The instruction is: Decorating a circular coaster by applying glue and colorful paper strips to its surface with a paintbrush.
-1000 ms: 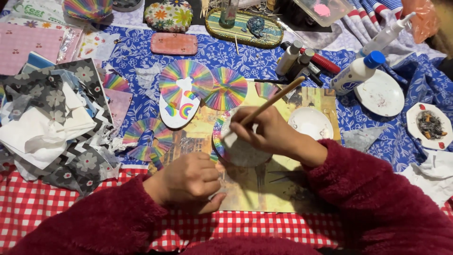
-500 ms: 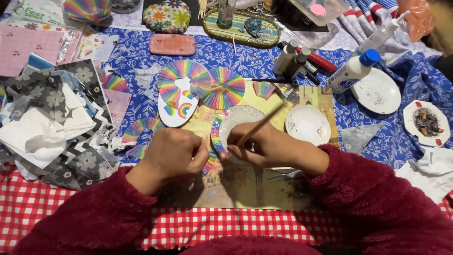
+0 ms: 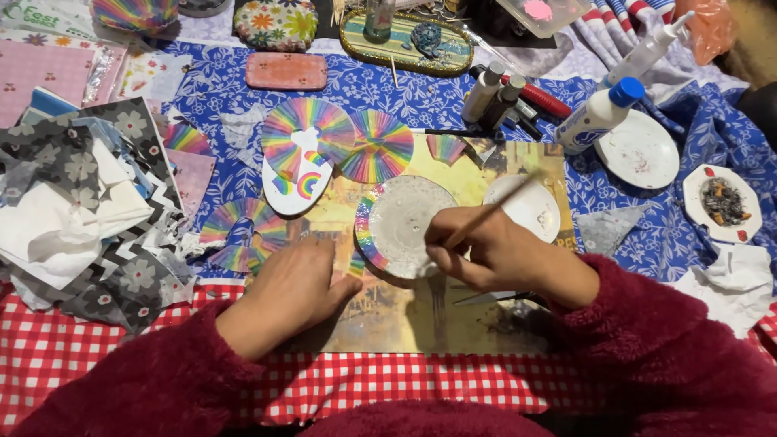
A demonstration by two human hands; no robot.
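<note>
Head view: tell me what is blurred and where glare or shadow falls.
Head view: the thin brush in the right hand is motion-blurred; the round disc under it shows a pale wet sheen; the left hand is sharp; the far right corner darkens; the table edges bow slightly.

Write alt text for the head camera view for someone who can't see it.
A person's right hand holds a thin wooden brush over a round white disc with a rainbow edge, while the left hand rests flat on the yellowish work mat beside it. Rainbow paper fans, patterned napkins and a blue-capped white glue bottle crowd the table.
</note>
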